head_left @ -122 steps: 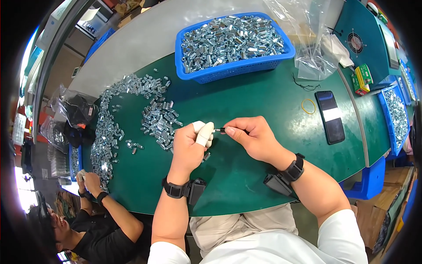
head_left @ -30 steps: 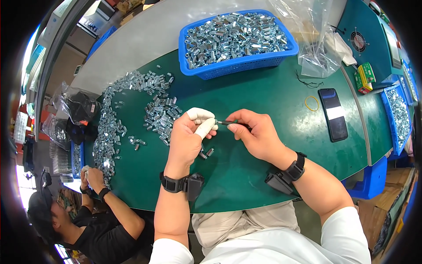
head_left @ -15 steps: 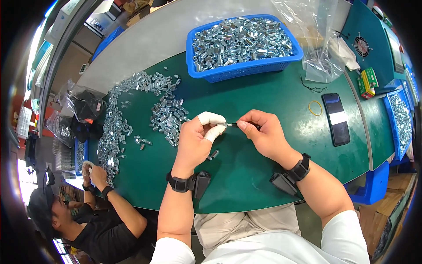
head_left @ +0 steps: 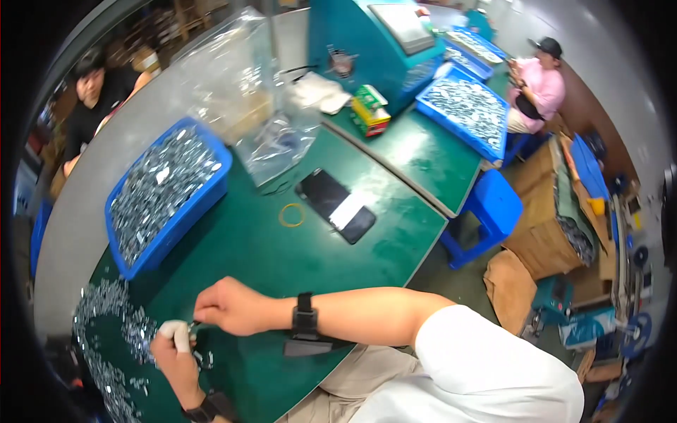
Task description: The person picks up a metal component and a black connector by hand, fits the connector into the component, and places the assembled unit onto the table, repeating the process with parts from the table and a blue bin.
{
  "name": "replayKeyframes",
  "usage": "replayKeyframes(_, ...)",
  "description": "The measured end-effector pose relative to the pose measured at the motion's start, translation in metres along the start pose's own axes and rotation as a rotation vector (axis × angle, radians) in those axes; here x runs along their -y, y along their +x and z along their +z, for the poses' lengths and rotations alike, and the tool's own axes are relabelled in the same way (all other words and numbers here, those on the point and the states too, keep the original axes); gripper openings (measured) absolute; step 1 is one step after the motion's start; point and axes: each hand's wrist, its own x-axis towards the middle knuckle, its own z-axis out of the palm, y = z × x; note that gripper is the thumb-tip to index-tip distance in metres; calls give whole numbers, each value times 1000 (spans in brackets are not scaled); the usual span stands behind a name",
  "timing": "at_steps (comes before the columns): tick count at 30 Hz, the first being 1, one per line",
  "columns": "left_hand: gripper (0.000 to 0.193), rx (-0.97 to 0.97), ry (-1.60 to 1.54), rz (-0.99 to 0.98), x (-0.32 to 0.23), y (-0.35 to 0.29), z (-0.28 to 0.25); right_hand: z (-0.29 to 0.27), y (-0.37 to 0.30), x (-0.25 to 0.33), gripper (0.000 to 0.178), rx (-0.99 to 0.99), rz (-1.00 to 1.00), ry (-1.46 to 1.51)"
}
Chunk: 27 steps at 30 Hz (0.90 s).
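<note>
My left hand (head_left: pixel 178 356), with white coverings on thumb and finger, is closed in a pinch beside the loose metal pieces. Small and blurred, a silver hex standoff shows at its fingertips. Close by, my right hand (head_left: pixel 236 308) pinches a thin dark tool (head_left: pixel 196 323), most of it hidden by the fingers. The two hands' fingertips almost meet over the green table (head_left: pixel 282 264). Several loose silver hex standoffs (head_left: pixel 206 359) lie just right of my left hand, and a curved heap of them (head_left: pixel 106 317) spreads to its left.
A blue basket (head_left: pixel 224 166) full of metal pieces stands beyond my hands. Farther right are a yellow rubber band (head_left: pixel 292 215), a phone (head_left: pixel 337 206), a clear plastic bag (head_left: pixel 275 151), a small box (head_left: pixel 370 111) and a blue tray (head_left: pixel 458 127). Two other people are in the background.
The view has swung to the right, so hands and basket now sit farther left in it. Both hands keep their pinch close together. Another person in pink has come into view.
</note>
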Motion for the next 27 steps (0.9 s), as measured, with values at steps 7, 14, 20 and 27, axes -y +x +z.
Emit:
replayKeyframes(7,6,-200,-120,35,-12,4,39,-28,-8,7,17,-8,50,83)
replayKeyframes(14,17,-174,88,112,-11,-2,34,-31,-13,18,18,51,87,78)
replayKeyframes(20,24,-224,54,-51,-9,-8,5,-10,-8,24,17,-20,-30,130)
replayKeyframes(27,10,-255,-194,-23,-45,40,-17,19,8,14,19,-169,147,81)
